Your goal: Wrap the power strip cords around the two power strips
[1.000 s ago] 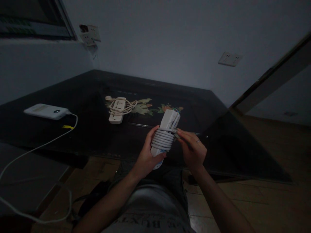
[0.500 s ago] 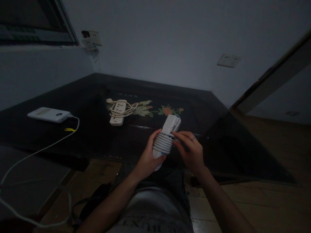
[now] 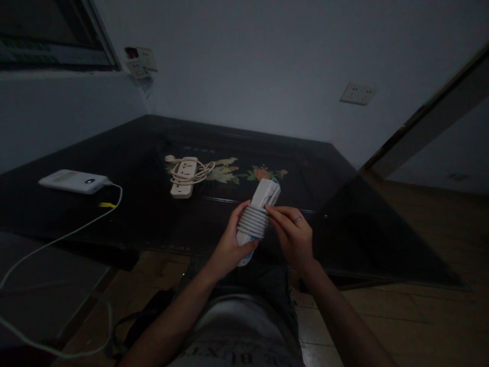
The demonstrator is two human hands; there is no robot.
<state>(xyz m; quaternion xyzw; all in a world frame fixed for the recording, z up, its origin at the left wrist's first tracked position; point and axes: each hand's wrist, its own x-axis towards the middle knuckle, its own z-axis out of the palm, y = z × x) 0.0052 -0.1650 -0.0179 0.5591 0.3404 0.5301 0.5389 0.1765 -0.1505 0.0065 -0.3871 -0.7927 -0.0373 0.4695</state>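
A white power strip (image 3: 263, 192) is held tilted above the table's near edge, its grey-white cord (image 3: 252, 221) wound round the middle in several tight turns. My left hand (image 3: 232, 243) grips the strip from the left, thumb across its lower end. At the upper right of the coils, the fingertips of my right hand (image 3: 293, 234) pinch close against the cord; a ring shows on one finger. Exactly what lies between those fingertips is hard to see. Farther back on the table lies a second power strip (image 3: 182, 189), cream, with its cord looped loosely over it.
The dark glossy table (image 3: 126, 153) has a flower print. At its left lies a white power bank (image 3: 74, 181) with a cable (image 3: 76, 233) running off the edge and a yellow tag (image 3: 107, 205). Wall sockets (image 3: 358, 94) are behind, and a window (image 3: 57, 35) is upper left.
My right fingers have drawn in against the top of the coils, and the bit of cord that stuck out by them no longer shows. Both hands and the strip sit slightly farther left.
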